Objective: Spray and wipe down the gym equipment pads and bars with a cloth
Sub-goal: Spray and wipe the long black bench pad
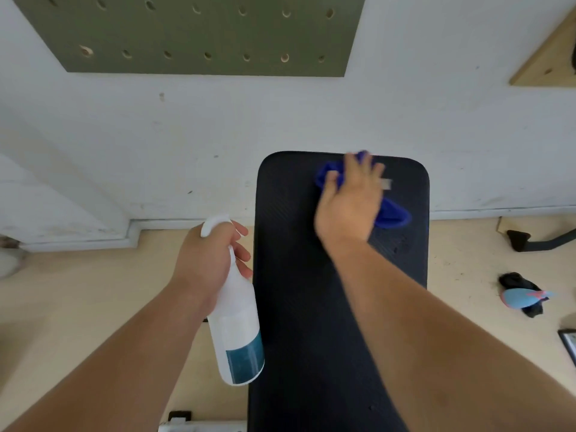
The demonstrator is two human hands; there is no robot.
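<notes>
Plainly the blue cloth (393,216) is soft and limp. It bunches under the right hand (349,204), which lies flat on it with fingers spread, an open-palmed grip that presses rather than clasps, near the far end of the black pad (299,307). It should slide readily over the pad's finely ribbed, firm-looking cover. I judge it best worked from above with the palm, a fold kept under the fingers.

The spray bottle (237,332) hangs just beside the pad's left edge. The left hand (212,254) has its grip wrapped round the neck below the trigger, the sound place to take it. It looks like light plastic, likely slick if wet.

The right hand is blurred, so I cannot tell whether the thumb pinches a fold. Much of the cloth is hidden beneath that hand, and the bottle's fill level is unclear. The pad's frame, its near end and any bars lie out of sight.
</notes>
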